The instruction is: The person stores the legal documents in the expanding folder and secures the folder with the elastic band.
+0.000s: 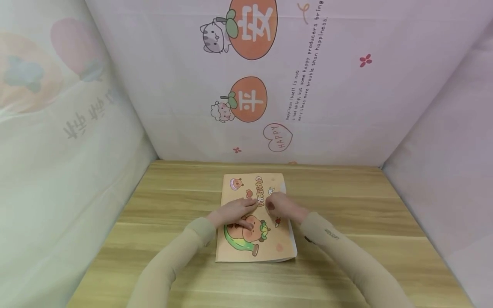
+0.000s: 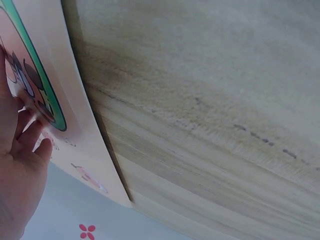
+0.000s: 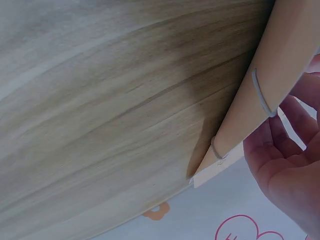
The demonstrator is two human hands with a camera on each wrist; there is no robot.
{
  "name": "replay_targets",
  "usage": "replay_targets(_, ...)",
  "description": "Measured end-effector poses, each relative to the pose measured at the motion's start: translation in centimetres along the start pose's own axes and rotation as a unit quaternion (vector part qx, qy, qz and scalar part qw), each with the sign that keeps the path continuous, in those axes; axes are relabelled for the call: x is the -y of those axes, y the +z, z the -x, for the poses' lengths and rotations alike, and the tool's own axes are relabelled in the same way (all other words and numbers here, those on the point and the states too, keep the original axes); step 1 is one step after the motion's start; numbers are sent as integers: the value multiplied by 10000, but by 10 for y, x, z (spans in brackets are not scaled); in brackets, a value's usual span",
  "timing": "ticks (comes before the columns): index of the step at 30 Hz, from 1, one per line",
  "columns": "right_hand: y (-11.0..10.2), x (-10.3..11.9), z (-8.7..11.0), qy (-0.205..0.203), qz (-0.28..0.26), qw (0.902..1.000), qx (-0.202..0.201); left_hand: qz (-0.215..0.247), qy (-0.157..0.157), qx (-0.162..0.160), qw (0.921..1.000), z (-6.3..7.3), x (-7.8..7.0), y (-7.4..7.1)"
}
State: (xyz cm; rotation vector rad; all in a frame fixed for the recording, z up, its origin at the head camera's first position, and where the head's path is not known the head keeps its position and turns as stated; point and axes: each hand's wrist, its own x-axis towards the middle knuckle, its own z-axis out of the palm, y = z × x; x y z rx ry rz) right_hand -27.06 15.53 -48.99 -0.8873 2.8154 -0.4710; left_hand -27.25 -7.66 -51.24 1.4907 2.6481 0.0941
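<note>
A peach-coloured booklet (image 1: pixel 269 253) with cartoon capybaras and the word CAPYBARA on its cover lies flat on the table, its title running sideways. My left hand (image 1: pixel 235 211) rests on the left and middle of the cover with fingers fairly straight; the left wrist view shows its fingers against the printed surface. On the right part of the cover, beside the title, sits my right hand (image 1: pixel 282 205), fingers curled. Nothing visible is held there, and its fingertips are partly hidden. Two grey curved lines (image 3: pixel 260 95) show on the cover in the right wrist view.
The booklet's right edge lifts slightly, showing white pages (image 1: pixel 293 244). Wood-grain tabletop (image 1: pixel 358 214) extends on both sides. A printed white cloth (image 1: pixel 331 107) hangs behind the table, with more cloth along the left and right.
</note>
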Motion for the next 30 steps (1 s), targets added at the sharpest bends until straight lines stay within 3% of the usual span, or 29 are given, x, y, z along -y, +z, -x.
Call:
replay_targets(12, 0, 10, 4, 138, 454, 9982, 368, 258, -31, 103, 9996, 1, -1, 3)
replay_targets(19, 1, 7, 3, 621, 79, 9973, 393, 432, -237, 252, 9985, 2, 1, 2)
replay_targets(25, -1, 5, 13, 570, -220, 9978, 246, 937, -610, 235, 9935, 8, 2, -2)
replay_targets(30, -6, -1, 30, 679, -632, 9954, -256, 1140, -1185, -158, 9863, 21, 5, 1)
